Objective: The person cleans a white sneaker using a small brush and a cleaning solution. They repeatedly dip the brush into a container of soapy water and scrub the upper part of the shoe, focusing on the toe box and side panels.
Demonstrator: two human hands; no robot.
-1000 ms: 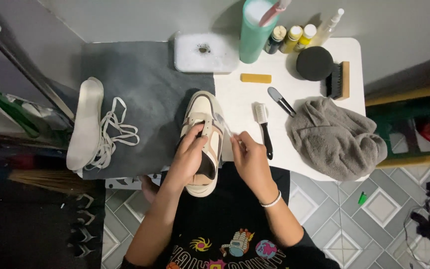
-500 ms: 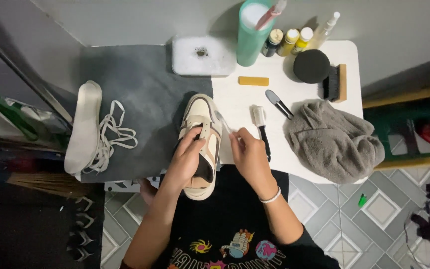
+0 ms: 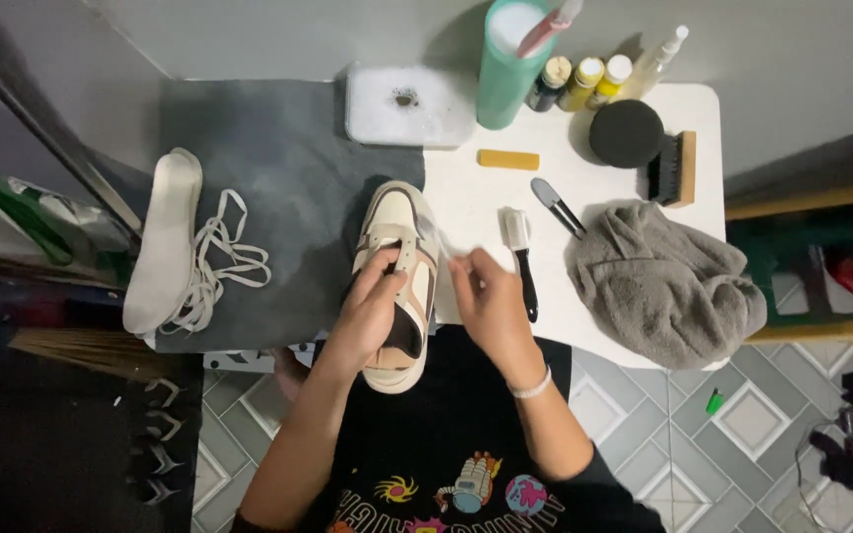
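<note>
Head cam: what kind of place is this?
Probably a home shoe-cleaning spot, not a shop: a small white table against a wall on tiled floor. A sneaker under both hands, its laces and insole pulled out on a grey mat, with brushes and bottles.

Unlaced cream-and-brown sneaker (image 3: 397,281), toe away, at dark mat's edge

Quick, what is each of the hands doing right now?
Left hand: closed on the sneaker, fingers at its eyelets.
Right hand: fingertips pinched beside the sneaker; what they hold cannot be told.
</note>
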